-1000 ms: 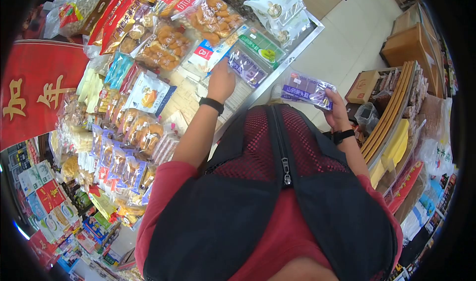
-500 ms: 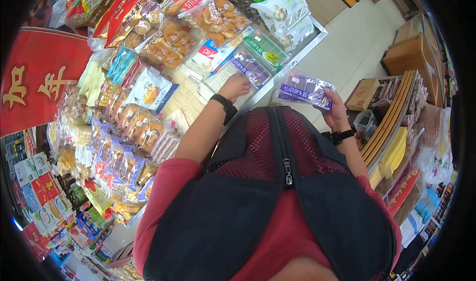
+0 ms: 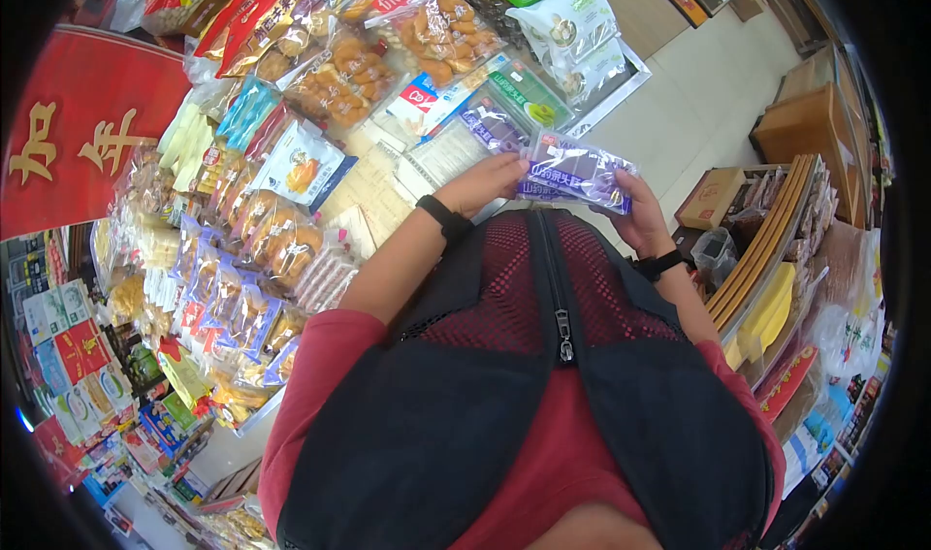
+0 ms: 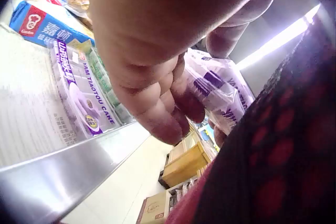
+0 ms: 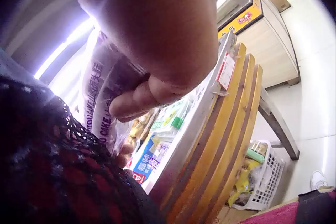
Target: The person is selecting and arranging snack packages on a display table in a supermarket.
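A clear-wrapped pack of yam cakes (image 3: 577,170) with purple labels is held up just past the table's edge, in front of the chest. My right hand (image 3: 645,222) grips its right end, fingers beneath and thumb on the wrapper. At the left end, my left hand (image 3: 485,183) pinches the edge of the wrapper. In the left wrist view the pack (image 4: 223,95) shows behind the curled fingers. A matching purple pack (image 3: 488,121) lies on the table by the left hand, with a green-labelled pack (image 3: 529,94) beside it.
Bagged pastries (image 3: 339,80) and other snacks crowd the table. Its metal edge (image 4: 100,153) runs close below the left hand. Papers (image 3: 373,186) lie near the left forearm. Slatted wooden shelving (image 3: 766,240) stands at the right, and a white basket (image 5: 265,176) sits low beside a display.
My left hand has moved from the packs on the table over to the held pack and taken its left end. My right hand has brought that pack slightly leftward.
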{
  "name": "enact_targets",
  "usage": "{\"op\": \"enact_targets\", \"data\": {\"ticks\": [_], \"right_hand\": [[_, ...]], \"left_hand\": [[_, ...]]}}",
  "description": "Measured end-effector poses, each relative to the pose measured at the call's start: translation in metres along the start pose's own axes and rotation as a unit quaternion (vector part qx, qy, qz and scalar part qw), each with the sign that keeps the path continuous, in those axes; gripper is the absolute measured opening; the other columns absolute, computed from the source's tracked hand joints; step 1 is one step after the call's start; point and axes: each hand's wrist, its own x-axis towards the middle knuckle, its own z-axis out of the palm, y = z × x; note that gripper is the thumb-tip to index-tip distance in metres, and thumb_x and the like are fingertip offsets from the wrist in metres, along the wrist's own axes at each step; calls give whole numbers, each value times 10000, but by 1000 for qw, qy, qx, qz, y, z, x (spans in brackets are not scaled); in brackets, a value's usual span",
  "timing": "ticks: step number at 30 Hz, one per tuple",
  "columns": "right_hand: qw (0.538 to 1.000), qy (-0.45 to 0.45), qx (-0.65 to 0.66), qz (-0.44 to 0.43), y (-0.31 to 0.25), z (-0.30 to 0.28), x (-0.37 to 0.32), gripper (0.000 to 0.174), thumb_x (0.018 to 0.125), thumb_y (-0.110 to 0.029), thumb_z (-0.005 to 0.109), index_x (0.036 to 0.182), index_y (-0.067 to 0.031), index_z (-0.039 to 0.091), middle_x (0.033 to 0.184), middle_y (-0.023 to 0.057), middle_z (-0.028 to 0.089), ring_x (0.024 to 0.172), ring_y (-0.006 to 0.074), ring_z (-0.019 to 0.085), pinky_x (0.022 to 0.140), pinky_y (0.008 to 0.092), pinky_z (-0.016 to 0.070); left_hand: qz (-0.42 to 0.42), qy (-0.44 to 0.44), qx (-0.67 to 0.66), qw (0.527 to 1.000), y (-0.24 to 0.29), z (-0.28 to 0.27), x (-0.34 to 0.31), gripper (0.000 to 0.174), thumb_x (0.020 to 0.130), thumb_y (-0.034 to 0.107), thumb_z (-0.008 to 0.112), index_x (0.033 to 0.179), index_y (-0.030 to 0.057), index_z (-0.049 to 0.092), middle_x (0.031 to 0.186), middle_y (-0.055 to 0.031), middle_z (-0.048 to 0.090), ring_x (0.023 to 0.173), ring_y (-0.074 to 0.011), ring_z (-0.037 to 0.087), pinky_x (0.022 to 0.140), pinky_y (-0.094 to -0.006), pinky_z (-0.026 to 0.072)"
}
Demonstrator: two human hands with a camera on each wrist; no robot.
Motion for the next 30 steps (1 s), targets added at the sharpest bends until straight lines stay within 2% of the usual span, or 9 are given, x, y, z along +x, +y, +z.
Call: {"op": "enact_targets", "data": {"ticks": [6,8,11,14,15,18,21,25,30], "right_hand": [[999,-5,-38,14,8,13,4,412,980,-241,513,1329,-27,461,1053,85,627,955,213,647,813,413,571],[999,17,-34,14,13,14,7,448,1004,-205,479,1402,-22,384,1144,96,632,957,199,665,792,399,584],[999,-4,-41,21,13,17,9,419,1011,-216,468,1378,-30,390,1137,97,625,961,201,662,797,418,586],[999,-11,-25,28,15,11,17,362,1007,-223,477,1318,-45,429,1141,104,618,983,218,658,797,435,590],[999,-11,-25,28,15,8,18,362,1007,-223,477,1318,-45,429,1141,104,618,983,218,658,797,435,590],[1000,16,-8,14,13,3,15,311,1005,-227,480,1258,-47,460,1127,111,620,997,238,656,797,446,593],[999,31,4,-1,9,-1,11,319,1002,-221,481,1260,-35,459,1107,112,626,995,250,659,794,447,597],[999,34,12,-14,6,-4,7,309,1001,-205,478,1251,-23,469,1115,119,626,991,249,661,783,438,603],[999,35,24,-22,4,-8,2,302,1000,-198,479,1243,-19,483,1115,124,631,990,244,661,780,434,604]], "left_hand": [[24,26,-102,994,-1,-2,-17,387,972,226,559,1305,47,477,1207,-76,606,1097,-186,601,943,-358,491],[31,46,-120,991,0,-2,-22,388,960,205,575,1301,50,475,1204,-80,608,1107,-197,601,950,-388,495],[39,89,-136,986,-1,-7,-28,379,940,155,588,1278,41,462,1191,-93,614,1086,-221,618,909,-407,526],[39,194,-172,965,-8,-20,-28,355,928,96,582,1248,56,434,1162,-94,620,990,-221,652,798,-362,569],[39,194,-171,965,-11,-26,-28,355,928,96,582,1248,56,434,1162,-94,620,990,-221,652,798,-362,569],[55,290,-143,945,-10,-46,-31,353,934,87,575,1263,90,448,1114,-66,626,918,-190,646,750,-326,552],[41,283,-99,953,2,-69,-34,386,923,73,578,1289,55,456,1103,-88,624,932,-202,647,763,-350,559],[23,281,-19,959,26,-84,-28,335,934,96,577,1259,62,501,1065,-68,638,900,-169,648,724,-313,552],[-13,299,91,950,41,-88,-1,400,944,138,589,1306,41,449,1040,-80,621,845,-145,634,685,-282,551]]}}
